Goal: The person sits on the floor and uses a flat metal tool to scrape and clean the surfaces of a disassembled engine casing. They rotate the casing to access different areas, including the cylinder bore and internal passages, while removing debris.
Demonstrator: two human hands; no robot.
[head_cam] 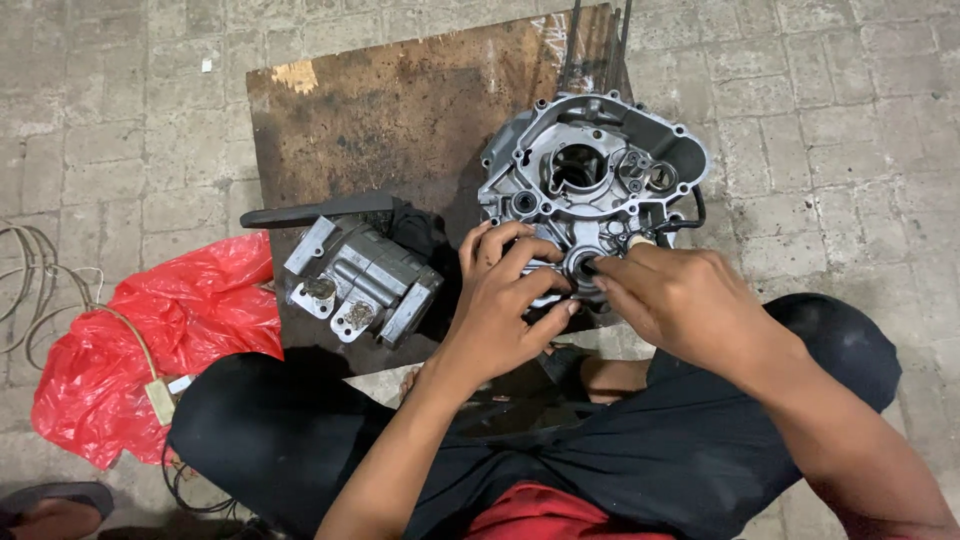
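A grey metal engine crankcase half [590,160] lies on a rusty brown board [400,120] in front of me. My left hand [505,300] grips its near edge, fingers curled around a round bearing opening [580,268]. My right hand [680,295] presses fingertips onto the same opening from the right. What lies between the fingers is hidden.
A second grey engine part [360,280] with a black lever [315,212] sits left on the board, over a dark cloth [425,232]. A red plastic bag [150,340] and pale cables [35,280] lie on the paving at left. My black-trousered knees [300,430] spread below.
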